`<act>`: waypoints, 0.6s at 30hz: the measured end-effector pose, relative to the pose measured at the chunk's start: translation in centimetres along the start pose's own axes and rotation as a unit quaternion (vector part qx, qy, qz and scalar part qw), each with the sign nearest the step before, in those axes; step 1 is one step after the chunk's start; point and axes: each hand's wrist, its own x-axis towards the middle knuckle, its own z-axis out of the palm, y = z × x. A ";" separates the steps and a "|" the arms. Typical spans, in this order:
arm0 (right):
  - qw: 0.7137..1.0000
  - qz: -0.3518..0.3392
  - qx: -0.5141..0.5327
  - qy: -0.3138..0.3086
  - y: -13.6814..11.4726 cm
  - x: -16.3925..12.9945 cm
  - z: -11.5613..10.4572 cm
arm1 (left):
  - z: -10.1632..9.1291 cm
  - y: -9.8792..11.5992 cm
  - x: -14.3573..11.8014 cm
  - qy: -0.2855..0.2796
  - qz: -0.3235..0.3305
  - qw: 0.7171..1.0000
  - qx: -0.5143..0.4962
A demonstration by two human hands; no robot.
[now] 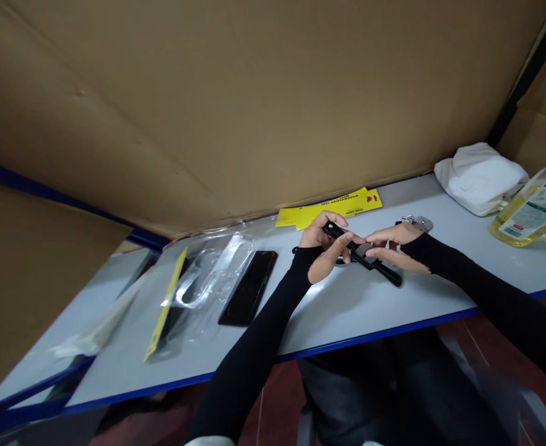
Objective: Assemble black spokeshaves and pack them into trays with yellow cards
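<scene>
Hands (363, 248) together around black tool (363, 255)

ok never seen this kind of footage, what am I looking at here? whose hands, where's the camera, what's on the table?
There is one picture, from a camera worn on a person's head, looking down at their own two bare hands in black sleeves. The left hand and right hand together hold a slim black tool above a grey table. On the table lie a black phone, clear plastic packaging, yellow cards, a white cloth and a bottle of yellow liquid. Brown cardboard stands behind.
</scene>
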 end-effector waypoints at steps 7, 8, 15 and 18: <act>0.988 0.052 0.145 -0.033 -0.6 -0.2 1.1 | 0.1 0.0 0.1 0.047 0.010 0.998 -0.032; 0.987 0.056 0.146 -0.034 -0.6 -0.2 1.1 | 0.1 -0.3 0.1 0.059 0.011 0.998 -0.028; 0.979 0.037 0.200 -0.006 0.2 0.2 1.9 | 1.4 -2.5 -0.6 0.060 -0.096 0.994 0.002; 0.975 0.035 0.217 0.015 0.7 0.4 2.4 | 2.2 -2.7 -0.9 0.097 -0.093 0.991 -0.006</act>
